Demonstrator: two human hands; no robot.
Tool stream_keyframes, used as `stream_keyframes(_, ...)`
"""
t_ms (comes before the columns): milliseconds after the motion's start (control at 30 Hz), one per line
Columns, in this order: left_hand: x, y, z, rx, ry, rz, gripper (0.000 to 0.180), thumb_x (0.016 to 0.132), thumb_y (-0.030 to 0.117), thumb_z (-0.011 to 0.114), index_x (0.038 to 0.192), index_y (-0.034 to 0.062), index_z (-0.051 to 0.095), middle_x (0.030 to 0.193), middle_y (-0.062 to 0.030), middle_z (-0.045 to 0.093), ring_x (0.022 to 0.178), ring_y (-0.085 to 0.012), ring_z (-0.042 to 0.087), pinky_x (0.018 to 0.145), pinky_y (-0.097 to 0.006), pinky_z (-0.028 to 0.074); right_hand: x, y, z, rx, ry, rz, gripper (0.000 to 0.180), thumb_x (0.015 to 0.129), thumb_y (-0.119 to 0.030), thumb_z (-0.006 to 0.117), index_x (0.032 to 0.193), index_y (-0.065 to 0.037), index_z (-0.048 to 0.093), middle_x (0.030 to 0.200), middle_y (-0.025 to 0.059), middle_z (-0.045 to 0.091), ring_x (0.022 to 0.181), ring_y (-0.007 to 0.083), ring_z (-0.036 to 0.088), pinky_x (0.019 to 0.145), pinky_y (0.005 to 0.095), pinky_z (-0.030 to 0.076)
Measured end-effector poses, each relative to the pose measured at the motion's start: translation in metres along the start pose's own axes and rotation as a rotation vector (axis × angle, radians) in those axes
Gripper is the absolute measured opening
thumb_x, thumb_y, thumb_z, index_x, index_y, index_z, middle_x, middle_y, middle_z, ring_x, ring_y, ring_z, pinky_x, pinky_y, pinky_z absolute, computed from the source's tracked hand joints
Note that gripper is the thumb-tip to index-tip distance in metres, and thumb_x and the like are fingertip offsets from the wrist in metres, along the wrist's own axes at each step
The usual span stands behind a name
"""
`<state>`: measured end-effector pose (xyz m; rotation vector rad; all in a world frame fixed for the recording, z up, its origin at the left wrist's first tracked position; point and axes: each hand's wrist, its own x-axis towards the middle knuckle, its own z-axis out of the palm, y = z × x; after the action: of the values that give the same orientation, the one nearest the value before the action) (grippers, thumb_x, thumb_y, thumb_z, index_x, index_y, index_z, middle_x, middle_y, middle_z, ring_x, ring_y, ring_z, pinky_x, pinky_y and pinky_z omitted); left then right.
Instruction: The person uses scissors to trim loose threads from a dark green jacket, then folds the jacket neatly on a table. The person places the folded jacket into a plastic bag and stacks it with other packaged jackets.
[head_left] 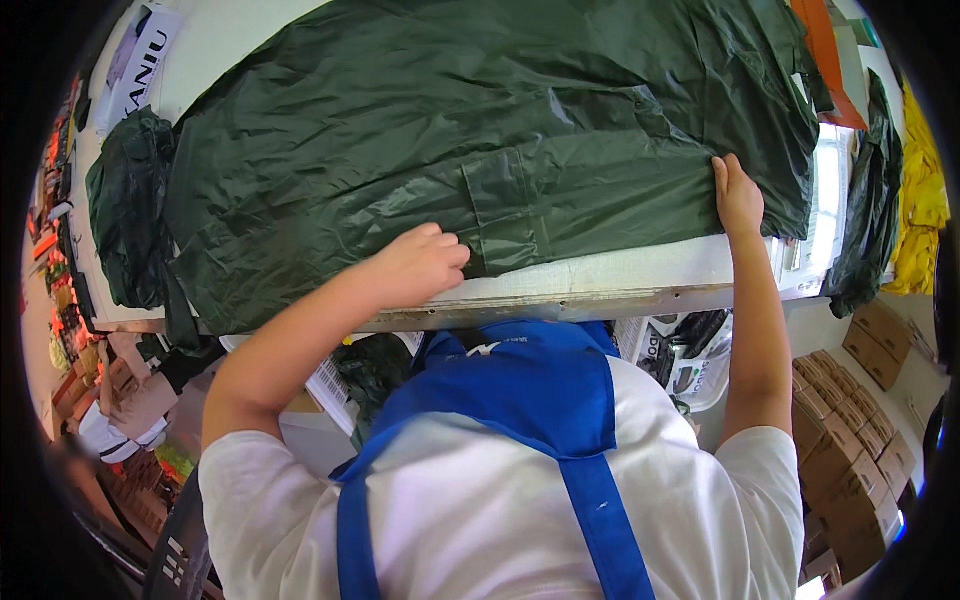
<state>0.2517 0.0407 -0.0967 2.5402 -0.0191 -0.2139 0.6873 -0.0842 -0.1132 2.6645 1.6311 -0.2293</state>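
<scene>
A dark green waterproof garment [600,140] lies spread and wrinkled over the white table [620,275], with a rectangular pocket flap [500,205] near its front middle. My left hand [425,265] is at the near edge, left of the middle, its fingers curled closed on the material beside the pocket. Toward the right end, my right hand [738,195] grips the garment, with thumb and fingers close together over a fold. The fingertips of my left hand are partly hidden.
A bunched dark green piece [130,210] hangs at the table's left end, near a white printed box [145,65]. On the right are an orange sheet [830,65], more green material [868,210] and yellow garments [918,200]. Stacked cartons [850,430] stand at lower right; another person [110,430] is at far left.
</scene>
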Motion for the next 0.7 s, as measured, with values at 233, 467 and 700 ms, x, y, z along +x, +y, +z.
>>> stream_keyframes(233,0.068,0.03,0.015,0.052,0.422,-0.426,0.068,0.07,0.044,0.069,0.132,0.0259,0.047,0.142,-0.0111,0.031,0.131,-0.0393,0.024,0.101,-0.066,0.016,-0.007,-0.007,-0.006,-0.04,-0.043,0.006,0.038,0.095,-0.04,0.039,0.082,-0.006,0.05,0.071,0.0233,0.062,0.065,0.0438,0.059,0.057,0.0523,0.045)
stream_keyframes(467,0.046,0.056,0.032,-0.049,0.238,-0.49,0.074,0.067,0.051,0.07,0.134,0.0326,0.045,0.147,-0.0107,0.026,0.136,-0.0416,0.014,0.099,-0.072,0.011,-0.046,-0.007,-0.037,0.045,-0.452,0.062,0.043,0.093,-0.047,0.042,0.102,-0.007,0.056,0.083,0.0262,0.062,0.081,0.0466,0.058,0.073,0.0527,0.045)
stream_keyframes(700,0.113,0.0,-0.04,-0.041,0.619,-0.381,0.066,0.071,0.029,0.07,0.13,0.0105,0.047,0.131,-0.0129,0.043,0.118,-0.0318,0.042,0.097,-0.044,0.034,0.122,-0.032,-0.116,0.538,-0.141,-0.284,0.029,0.091,-0.028,0.05,0.105,-0.003,0.056,0.088,0.0255,0.061,0.084,0.0375,0.06,0.073,0.0446,0.048)
